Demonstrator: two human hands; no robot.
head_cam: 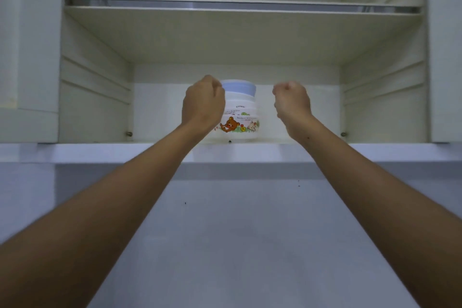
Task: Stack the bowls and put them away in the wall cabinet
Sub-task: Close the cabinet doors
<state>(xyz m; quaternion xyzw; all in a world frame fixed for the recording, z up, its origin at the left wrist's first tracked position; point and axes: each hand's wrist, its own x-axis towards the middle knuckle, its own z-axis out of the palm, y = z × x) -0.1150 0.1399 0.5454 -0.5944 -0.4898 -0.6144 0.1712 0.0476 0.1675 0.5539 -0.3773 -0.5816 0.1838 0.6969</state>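
White wall cabinet [95, 97], steel-edged shelf [240, 6]

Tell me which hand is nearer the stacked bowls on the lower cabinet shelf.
Left. The left hand overlaps the left side of the stacked bowls, at or just in front of them; whether it touches them cannot be told. The right hand is off to their right, with bare shelf visible between.

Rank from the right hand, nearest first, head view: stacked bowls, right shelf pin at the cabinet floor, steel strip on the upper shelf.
Measured from the right hand:
1. Stacked bowls, just to its left on the bottom shelf.
2. Right shelf pin, low on the right wall.
3. Steel strip, well above, along the upper shelf's front edge.
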